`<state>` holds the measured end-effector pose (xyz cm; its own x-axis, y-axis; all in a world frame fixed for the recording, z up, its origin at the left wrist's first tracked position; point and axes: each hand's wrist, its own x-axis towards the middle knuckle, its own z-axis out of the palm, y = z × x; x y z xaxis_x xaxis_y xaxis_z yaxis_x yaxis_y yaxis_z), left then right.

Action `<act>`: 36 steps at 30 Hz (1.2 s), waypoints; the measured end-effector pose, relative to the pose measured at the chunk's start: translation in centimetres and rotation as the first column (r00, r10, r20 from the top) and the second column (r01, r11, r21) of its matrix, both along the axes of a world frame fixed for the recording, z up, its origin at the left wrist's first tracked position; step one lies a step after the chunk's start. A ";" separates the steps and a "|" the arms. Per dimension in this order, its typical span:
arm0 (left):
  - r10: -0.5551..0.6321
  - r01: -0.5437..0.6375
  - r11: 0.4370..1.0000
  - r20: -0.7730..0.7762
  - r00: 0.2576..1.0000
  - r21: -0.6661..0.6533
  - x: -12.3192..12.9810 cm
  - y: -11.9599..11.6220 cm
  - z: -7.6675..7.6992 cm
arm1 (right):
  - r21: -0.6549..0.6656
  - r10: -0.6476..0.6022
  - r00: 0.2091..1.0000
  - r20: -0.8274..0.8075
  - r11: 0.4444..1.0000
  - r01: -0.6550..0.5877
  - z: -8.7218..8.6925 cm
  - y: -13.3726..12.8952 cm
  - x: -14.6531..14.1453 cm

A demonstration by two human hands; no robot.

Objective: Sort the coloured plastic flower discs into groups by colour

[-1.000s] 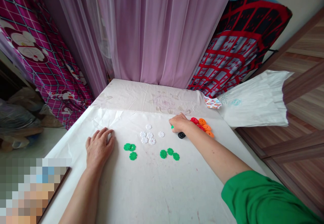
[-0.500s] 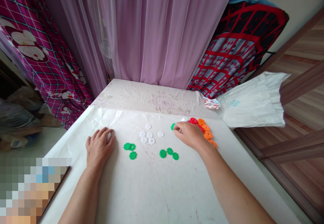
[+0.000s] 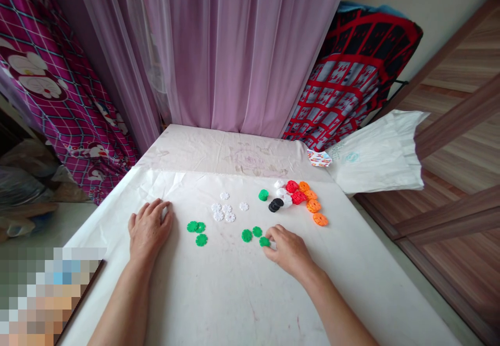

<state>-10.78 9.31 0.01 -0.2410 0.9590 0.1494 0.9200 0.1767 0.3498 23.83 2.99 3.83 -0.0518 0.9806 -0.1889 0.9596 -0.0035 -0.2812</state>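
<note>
My left hand [image 3: 150, 230] rests palm down on the white-covered table, its fingers loosely bent and slightly apart. Beside it lie three green snowflake discs [image 3: 201, 240], two of them overlapping. Several white snowflake discs [image 3: 227, 209] are spread flat between my hands. My right hand [image 3: 288, 249] is low over the table, thumb and forefinger closed around the edge of a green snowflake disc [image 3: 264, 242]. Two more green discs [image 3: 247, 235] lie just left of it. Farther back stand a small green stack [image 3: 263, 195] and a leaning black stack [image 3: 275, 205].
Behind the black stack are red discs [image 3: 299, 197], white discs [image 3: 286, 200] and a row of orange discs [image 3: 313, 206]. A white bag [image 3: 378, 156] hangs off the table's right edge by a patterned packet [image 3: 319, 158]. Purple curtains [image 3: 242, 49] hang behind the table [image 3: 211, 294].
My right hand has come from the small green stack toward me, down to a green disc in the front group. That uncovers the black, red and white discs. The left hand stays put.
</note>
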 end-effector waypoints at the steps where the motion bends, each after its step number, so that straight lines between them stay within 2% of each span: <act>1: 0.000 0.000 1.000 0.001 1.000 -0.002 0.0 0.0 0.0 | 0.013 0.006 1.000 -0.003 1.000 -0.006 0.5 0.4 0.2; 5: -0.002 0.002 1.000 -0.008 1.000 0.005 0.0 0.0 -0.1 | 0.194 -0.003 1.000 0.003 0.981 0.003 3.1 4.1 1.6; 8: -0.003 0.003 1.000 -0.014 1.000 0.009 -0.1 0.0 -0.3 | 0.237 -0.034 0.996 0.087 0.971 0.013 4.5 8.3 2.4; 11: -0.005 0.005 1.000 -0.019 1.000 0.007 -0.2 0.1 -0.5 | 0.194 -0.008 0.982 0.191 0.981 -0.029 4.5 11.5 2.7; 14: 0.000 0.000 1.000 -0.020 1.000 0.006 -0.2 0.1 -0.4 | 0.148 0.035 0.969 0.245 0.986 -0.073 3.8 12.9 2.6; 20: -0.003 0.003 1.000 -0.013 1.000 0.011 -0.2 0.0 -0.3 | 0.117 0.061 0.961 0.268 0.988 -0.096 2.9 12.9 2.5; 27: -0.001 0.001 1.000 -0.016 1.000 0.005 -0.3 0.1 -0.5 | 0.164 0.084 0.967 0.239 0.978 -0.126 3.2 12.6 3.0; 32: -0.008 0.008 1.000 -0.026 1.000 -0.013 -0.3 0.1 -0.4 | 0.276 0.033 0.996 0.086 0.959 -0.055 3.9 9.1 2.7; 34: -0.010 0.009 1.000 -0.031 0.999 -0.020 -0.3 0.2 -0.3 | 0.228 0.057 0.998 0.016 0.972 -0.059 3.8 6.9 2.0; 36: -0.004 0.004 1.000 -0.032 0.999 -0.023 -0.2 0.2 -0.2 | 0.126 0.081 0.996 -0.029 0.989 -0.076 3.3 5.0 1.2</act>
